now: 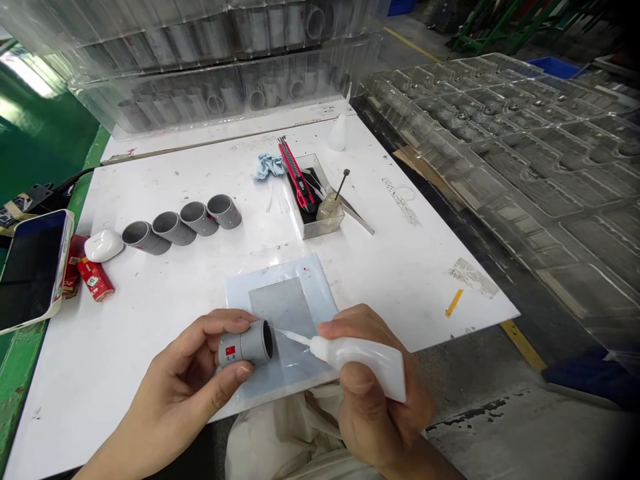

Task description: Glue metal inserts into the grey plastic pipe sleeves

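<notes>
My left hand [185, 387] grips a short grey pipe piece [245, 344] between thumb and fingers. The piece lies nearly sideways, its open end facing right, with a small red flag mark and dark lettering on its side. In my right hand [383, 393] is a white squeeze bottle [370, 360] with a long thin nozzle. The nozzle tip points left and is at or very near the rim of the pipe piece; whether it touches I cannot tell. Beneath both lies a light blue sheet [320, 283] bearing a grey rectangle [285, 307].
Several grey pipe pieces [173, 229] stand in a row at left, near a white case [103, 246], a red battery-like cylinder [97, 280] and a phone [35, 267]. A clear box [320, 229] holds a red cutter [296, 175] and glass jar [329, 208]. Clear trays [525, 147] stand right.
</notes>
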